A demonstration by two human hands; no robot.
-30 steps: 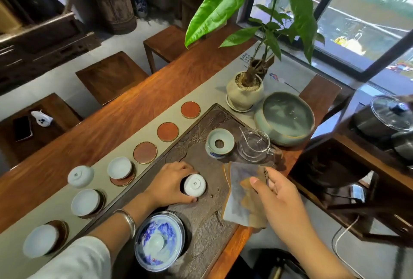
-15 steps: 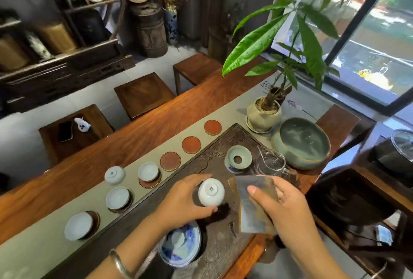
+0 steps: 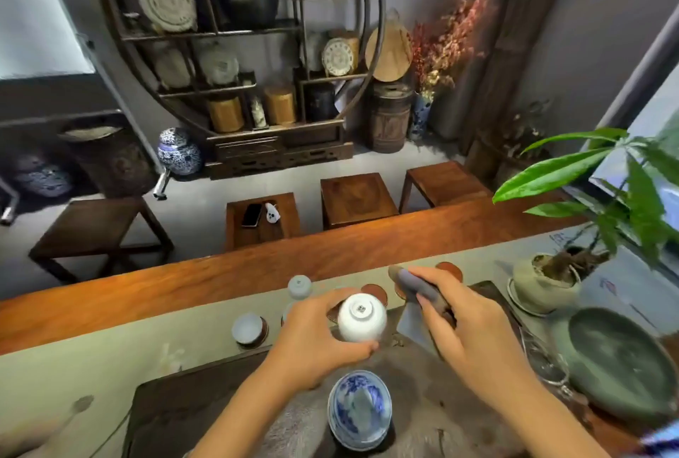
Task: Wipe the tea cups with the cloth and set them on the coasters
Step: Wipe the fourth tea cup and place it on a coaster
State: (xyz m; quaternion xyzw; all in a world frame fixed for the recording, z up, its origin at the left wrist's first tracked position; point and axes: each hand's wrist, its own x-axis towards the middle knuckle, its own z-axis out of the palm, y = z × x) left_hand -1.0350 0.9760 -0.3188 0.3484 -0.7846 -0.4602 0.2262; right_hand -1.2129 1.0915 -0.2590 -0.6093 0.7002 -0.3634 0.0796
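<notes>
My left hand (image 3: 316, 338) grips a white tea cup (image 3: 362, 317) lifted above the dark carved tea tray (image 3: 205, 417), its marked base turned toward me. My right hand (image 3: 463, 325) holds the grey-brown cloth (image 3: 419, 288) bunched up just right of the cup, not touching it. On the pale table runner, a pale cup (image 3: 249, 327) sits upright on a round brown coaster. Another cup (image 3: 299, 287) lies upside down behind it. Bare reddish coasters (image 3: 374, 292) show between my hands; others are hidden.
A blue-and-white lidded bowl (image 3: 359, 409) stands on the tray near me. At the right are a large green basin (image 3: 621, 362), a glass pitcher (image 3: 547, 362) and a potted plant (image 3: 547, 279). Wooden stools (image 3: 356, 197) line the table's far side; a shelf stands beyond.
The view has tilted up toward the room. My left hand raised the cup higher and turned its base toward me. My right hand bunched the cloth and brought it close to the cup.
</notes>
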